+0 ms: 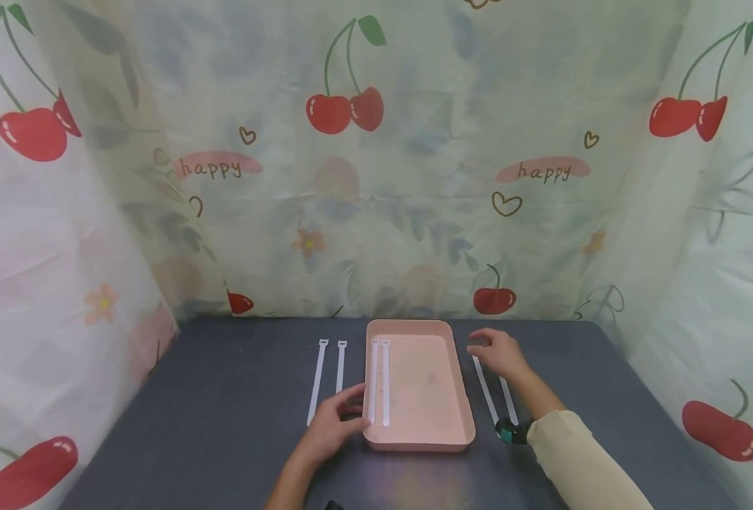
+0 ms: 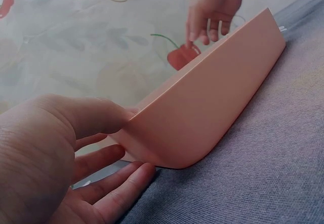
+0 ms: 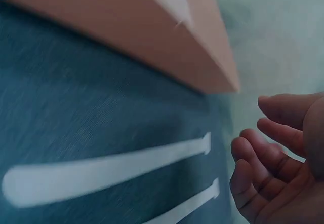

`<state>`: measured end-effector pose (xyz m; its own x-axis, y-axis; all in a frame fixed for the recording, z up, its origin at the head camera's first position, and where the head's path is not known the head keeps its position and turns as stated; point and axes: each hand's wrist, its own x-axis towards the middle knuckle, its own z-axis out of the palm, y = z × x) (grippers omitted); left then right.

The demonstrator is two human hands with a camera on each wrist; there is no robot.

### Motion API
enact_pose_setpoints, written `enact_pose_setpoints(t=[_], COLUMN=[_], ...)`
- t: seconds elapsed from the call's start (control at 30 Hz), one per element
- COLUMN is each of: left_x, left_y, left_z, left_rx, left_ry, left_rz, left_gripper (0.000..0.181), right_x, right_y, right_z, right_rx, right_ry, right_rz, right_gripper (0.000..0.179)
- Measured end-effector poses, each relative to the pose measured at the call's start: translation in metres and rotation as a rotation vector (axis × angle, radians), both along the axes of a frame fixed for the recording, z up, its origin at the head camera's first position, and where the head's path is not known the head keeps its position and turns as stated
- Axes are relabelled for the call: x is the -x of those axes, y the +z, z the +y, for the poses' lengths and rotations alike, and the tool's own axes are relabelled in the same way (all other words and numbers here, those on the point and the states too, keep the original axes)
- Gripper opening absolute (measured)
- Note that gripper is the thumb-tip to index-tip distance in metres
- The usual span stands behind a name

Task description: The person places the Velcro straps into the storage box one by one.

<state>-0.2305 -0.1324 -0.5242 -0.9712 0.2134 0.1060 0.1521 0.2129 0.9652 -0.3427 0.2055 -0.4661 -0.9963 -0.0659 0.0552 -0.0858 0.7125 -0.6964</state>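
Two straps [image 1: 386,386] lie in our tray [image 1: 423,400], which sits on the table [image 1: 223,397] between a left pair [image 1: 316,382] and a right pair [image 1: 485,389]. We touch its near left side with our left hand [image 1: 328,428], fingers spread; our right hand [image 1: 504,358], fingers loosely curved, hovers empty by the right pair.

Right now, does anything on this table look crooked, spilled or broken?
Nothing stands out. The pink tray sits upright, the two white straps inside it lie straight, and the left pair and right pair beside it look untangled.
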Motion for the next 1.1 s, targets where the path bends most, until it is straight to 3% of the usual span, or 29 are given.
enact_pose_setpoints(t=[0.1, 0.3, 0.4, 0.73, 1.1], left_x=[-0.003, -0.017, -0.02, -0.019, -0.019], left_y=[0.006, 0.03, 0.036, 0.033, 0.035], left_z=[0.001, 0.004, 0.005, 0.005, 0.004], left_rx=[0.001, 0.002, 0.007, 0.002, 0.005], left_ry=[0.002, -0.002, -0.001, -0.009, -0.007], left_rz=[-0.003, 0.003, 0.001, -0.005, -0.009], left_gripper=[0.061, 0.058, 0.057, 0.057, 0.057], right_x=[-0.003, -0.006, -0.007, -0.01, -0.011], right_y=[-0.009, -0.023, -0.029, -0.039, -0.043], right_z=[0.009, 0.023, 0.026, 0.034, 0.04], right_rx=[-0.014, -0.032, -0.039, -0.05, -0.099], right_ry=[-0.041, -0.092, -0.125, -0.179, -0.131], right_rz=[0.006, 0.005, 0.001, -0.018, -0.008], right_gripper=[0.034, 0.032, 0.032, 0.032, 0.032])
